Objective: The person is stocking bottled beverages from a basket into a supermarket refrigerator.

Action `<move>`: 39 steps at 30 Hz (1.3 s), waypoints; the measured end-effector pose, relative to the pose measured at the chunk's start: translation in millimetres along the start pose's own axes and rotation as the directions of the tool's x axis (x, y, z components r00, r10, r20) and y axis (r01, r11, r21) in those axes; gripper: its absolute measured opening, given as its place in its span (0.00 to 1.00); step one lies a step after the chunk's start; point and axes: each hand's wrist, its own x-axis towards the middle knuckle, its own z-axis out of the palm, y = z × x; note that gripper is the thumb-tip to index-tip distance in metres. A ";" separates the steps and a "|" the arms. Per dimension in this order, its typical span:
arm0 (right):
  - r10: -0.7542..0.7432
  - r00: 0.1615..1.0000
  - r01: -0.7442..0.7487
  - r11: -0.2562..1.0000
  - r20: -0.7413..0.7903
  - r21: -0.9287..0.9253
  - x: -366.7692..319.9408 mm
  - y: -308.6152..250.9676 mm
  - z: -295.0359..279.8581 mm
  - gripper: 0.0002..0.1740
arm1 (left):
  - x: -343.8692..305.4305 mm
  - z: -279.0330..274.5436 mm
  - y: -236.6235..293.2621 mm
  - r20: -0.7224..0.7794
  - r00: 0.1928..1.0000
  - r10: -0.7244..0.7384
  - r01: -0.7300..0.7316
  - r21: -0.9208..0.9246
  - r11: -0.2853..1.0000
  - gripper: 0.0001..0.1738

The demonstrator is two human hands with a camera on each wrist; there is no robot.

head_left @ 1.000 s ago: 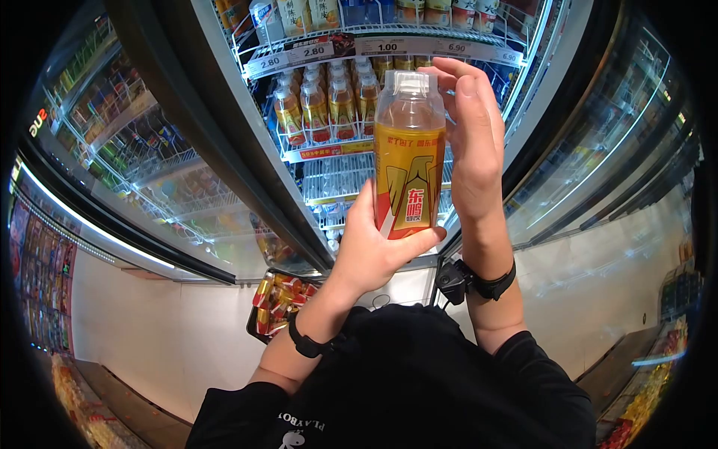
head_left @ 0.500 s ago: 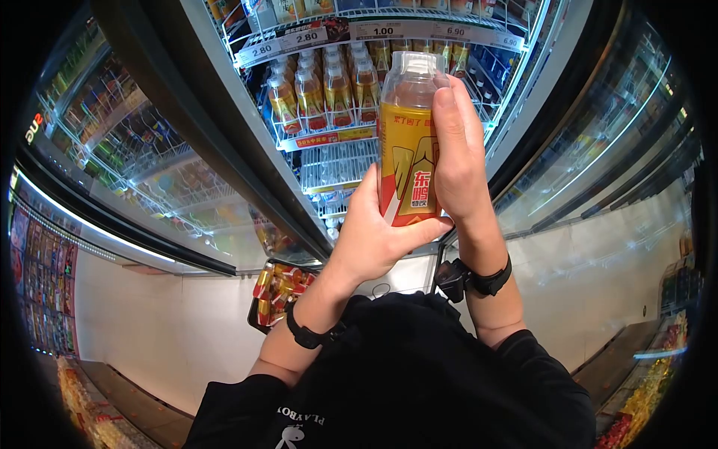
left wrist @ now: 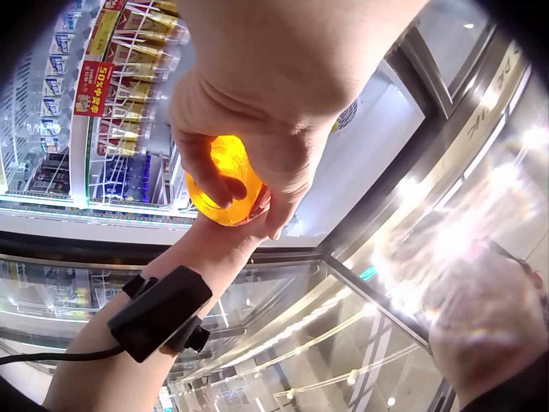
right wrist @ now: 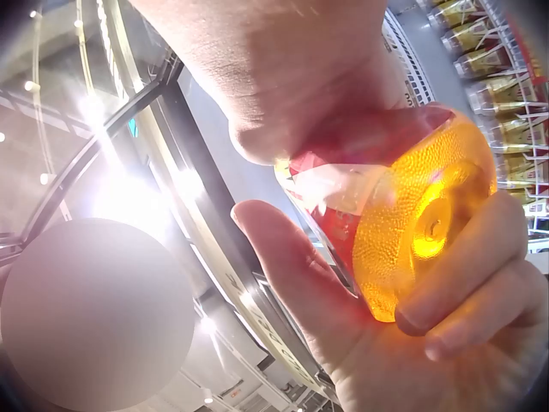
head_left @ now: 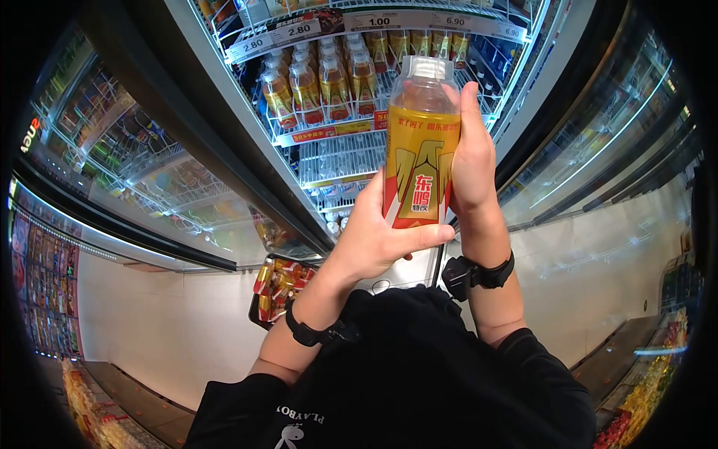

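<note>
In the head view a drink bottle (head_left: pixel 404 161) with a yellow and red label and a clear cap stands upright before my chest. My left hand (head_left: pixel 378 228) grips its lower part, thumb across the front. Against its right side lies my right hand (head_left: pixel 473 153), thumb pointing up and fingers reaching behind the clear neck. In the right wrist view the bottle's amber base (right wrist: pixel 377 249) glows, with curled left-hand fingers (right wrist: pixel 480 296) around it. The left wrist view shows the base (left wrist: pixel 230 163) between the left hand's thumb and fingers; the right hand is mostly hidden there.
An open cooler holds rows of similar bottles (head_left: pixel 333 86) on a wire shelf, under a shelf edge with price tags (head_left: pixel 381 22). Glass doors (head_left: pixel 149 150) flank it on both sides. A dark basket (head_left: pixel 254 310) with red and gold packages sits on the floor at left.
The right hand has come in from beside the cap and lowered onto the bottle's right side; its thumb has since moved off the front. The bottle has shifted slightly to the right.
</note>
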 end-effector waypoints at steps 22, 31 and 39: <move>0.149 0.987 -0.156 0.969 0.053 0.191 15.8 9.5 -13.2 0.35 | 5.0 -1.3 -4.1 -0.022 0.999 -0.027 0.026 -0.023 0.999 0.37; 0.174 0.977 -0.193 0.967 0.126 0.166 3.6 10.0 -2.6 0.47 | 4.3 -3.1 -4.7 -0.018 1.000 -0.021 0.021 0.013 1.000 0.37; 0.200 0.971 -0.227 0.944 0.133 0.240 -0.1 10.5 -3.8 0.48 | 2.2 2.6 -6.4 -0.052 0.999 -0.013 0.015 0.033 0.999 0.27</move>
